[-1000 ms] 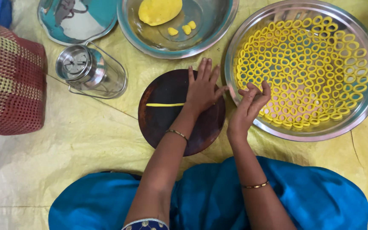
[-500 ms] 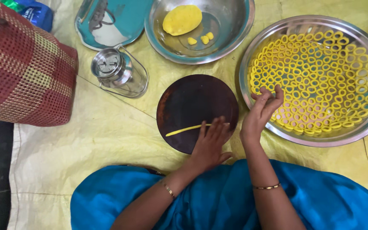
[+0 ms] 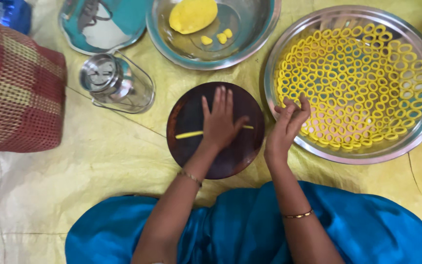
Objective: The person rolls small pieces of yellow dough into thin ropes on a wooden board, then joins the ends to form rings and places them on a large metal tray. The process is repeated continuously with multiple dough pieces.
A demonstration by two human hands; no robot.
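Note:
My left hand (image 3: 219, 122) lies flat, fingers spread, on a thin yellow dough strand (image 3: 188, 134) that stretches across a dark round wooden board (image 3: 194, 110). My right hand (image 3: 289, 124) hovers at the near left rim of a large steel tray (image 3: 348, 156), fingers loosely curled; I cannot tell whether it pinches a small piece. The tray holds several yellow dough rings (image 3: 357, 78) packed in rows. A steel bowl (image 3: 255, 44) beyond the board holds a yellow dough ball (image 3: 193, 14) and three small dough bits (image 3: 217, 37).
A lidded steel can with a wire handle (image 3: 116, 83) lies left of the board. A red and tan woven bag (image 3: 15, 88) sits at far left. A teal-rimmed plate (image 3: 98, 24) is at top left. Everything rests on a yellow sheet (image 3: 98, 171); blue cloth (image 3: 250, 230) covers my lap.
My left hand slid forward over the board, rolling the yellow strand longer under the palm. My right hand stayed at the tray's rim. The view shifted slightly.

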